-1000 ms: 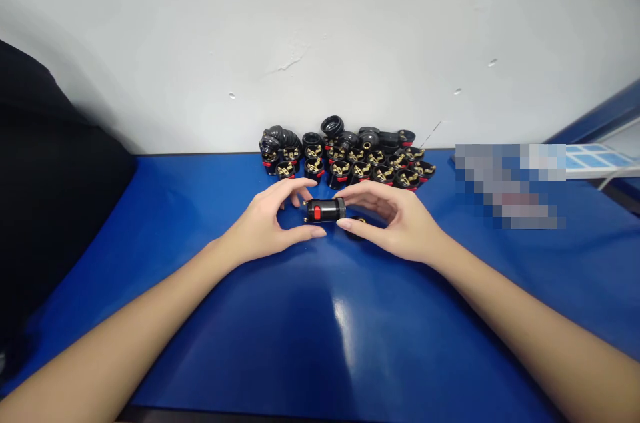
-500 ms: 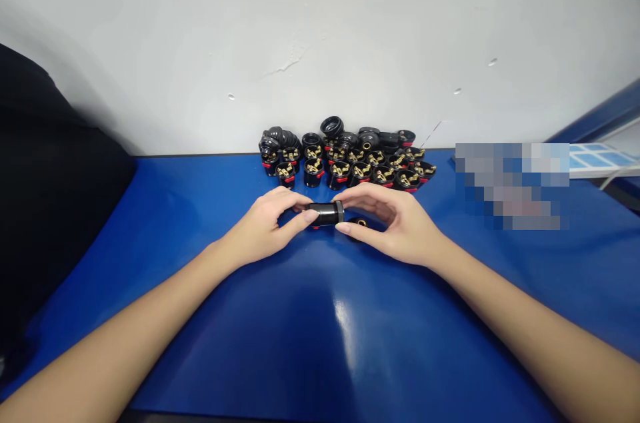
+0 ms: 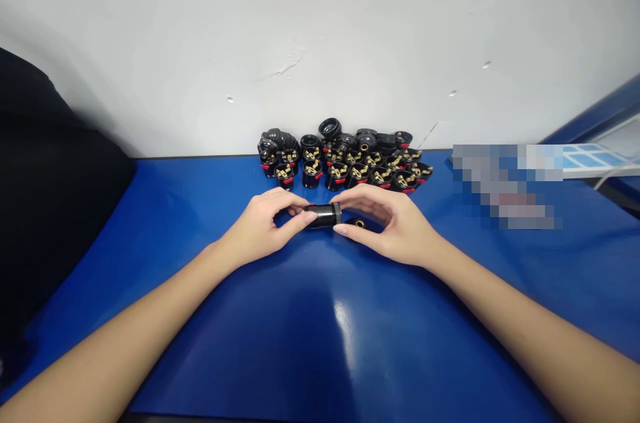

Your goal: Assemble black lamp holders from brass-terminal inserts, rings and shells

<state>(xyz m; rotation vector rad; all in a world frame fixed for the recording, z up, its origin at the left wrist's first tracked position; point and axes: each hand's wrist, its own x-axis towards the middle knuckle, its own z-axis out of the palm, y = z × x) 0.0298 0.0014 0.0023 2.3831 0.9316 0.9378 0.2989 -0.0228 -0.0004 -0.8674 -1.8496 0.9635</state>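
Note:
A black cylindrical socket [image 3: 324, 215] lies on its side between my two hands, low over the blue table. My left hand [image 3: 265, 223] pinches its left end between thumb and fingers. On its right end is a ridged black ring [image 3: 337, 213], gripped by the thumb and fingertips of my right hand [image 3: 393, 223]. A bit of red shows at the socket's upper edge. Just behind my right thumb, a dark cap with a brass-coloured ring [image 3: 360, 224] rests on the table, partly hidden by that hand.
Several black sockets with brass contacts and red tabs [image 3: 337, 176] stand in rows beyond my hands, near the white wall [image 3: 200, 23]. Black ring-shaped parts [image 3: 330, 128] are stacked behind them. A blurred patch [image 3: 505, 186] covers something at right. Black cloth [image 3: 55, 196] borders the blue table [image 3: 280, 343] at left.
The socket has turned about its long axis: its red part showed at the lower edge and now shows at the upper edge. Both hands stay nearly in place.

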